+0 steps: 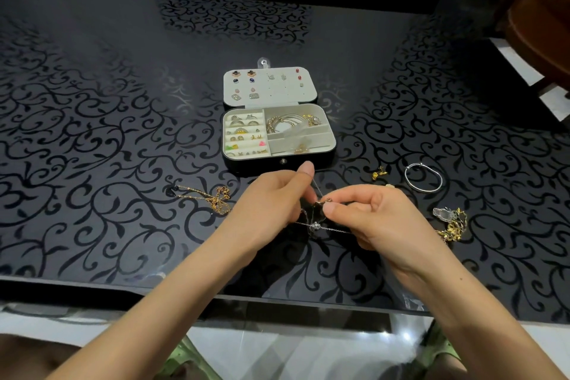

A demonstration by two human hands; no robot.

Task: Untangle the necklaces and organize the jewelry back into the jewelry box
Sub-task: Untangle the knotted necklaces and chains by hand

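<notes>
While poised low over the counter (123,241), pinching one tangled silver necklace (314,225) from both sides: left hand (277,197) at 9 o'clock of the knot, thumb raised, fingertips curled onto the chain; right hand (370,213) at 3 o'clock, thumb and forefinger closed on it. Lying at 3 o'clock of the hands, a gold chain heap (453,228); at 9 o'clock, a gold necklace (220,194); at 2 o'clock, a silver bangle (406,177). Standing at 12 o'clock, just past the thumbs, the jewelry box (256,161), lid laid open, rings and bangles inside.

No readable text, labels, brands or numbers appear on anything in view.
</notes>
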